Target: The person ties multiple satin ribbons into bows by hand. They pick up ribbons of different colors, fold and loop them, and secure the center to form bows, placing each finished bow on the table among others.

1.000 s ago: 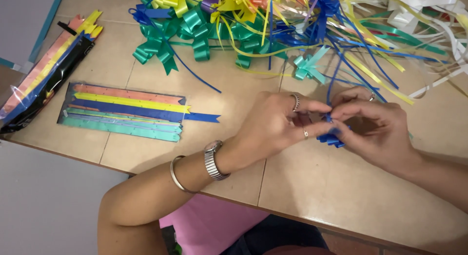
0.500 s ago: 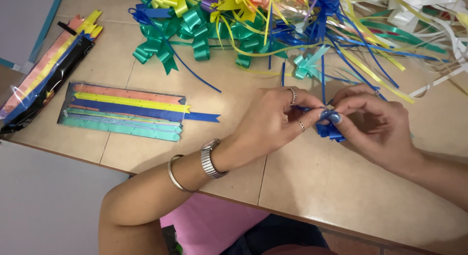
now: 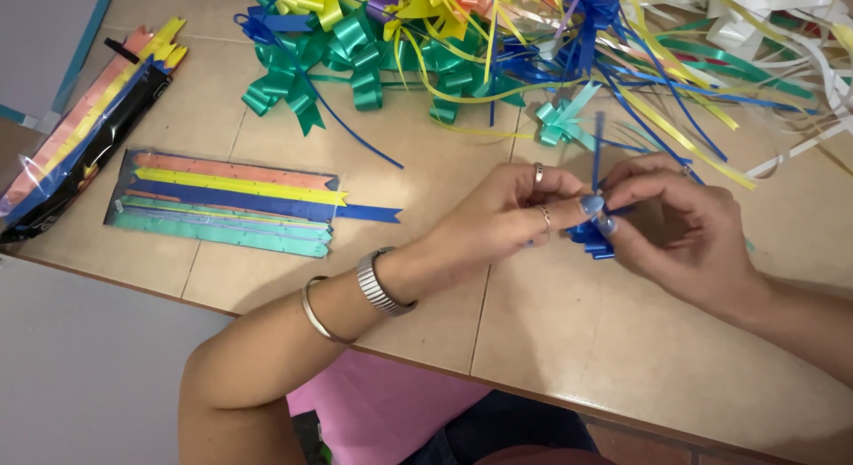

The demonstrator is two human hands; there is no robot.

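A small dark blue ribbon bow [image 3: 592, 238] is pinched between both my hands just above the tan tabletop [image 3: 569, 341]. My left hand [image 3: 498, 218], with rings, a metal watch and a bangle at the wrist, grips the bow from the left. My right hand [image 3: 680, 225] holds it from the right, fingertips meeting the left hand's. A thin blue ribbon string [image 3: 597, 150] rises straight up from between the fingers. Most of the bow is hidden by the fingers.
A heap of finished bows and loose ribbon strings [image 3: 462, 47] in green, yellow, blue and white fills the table's far side. Flat ribbon strips in a clear sleeve [image 3: 231, 203] lie at left; another packet [image 3: 84, 132] lies at the far left edge.
The thin blue string now stands up higher between the fingers and the bow looks more bunched. Both hands have stayed in about the same place over the table.
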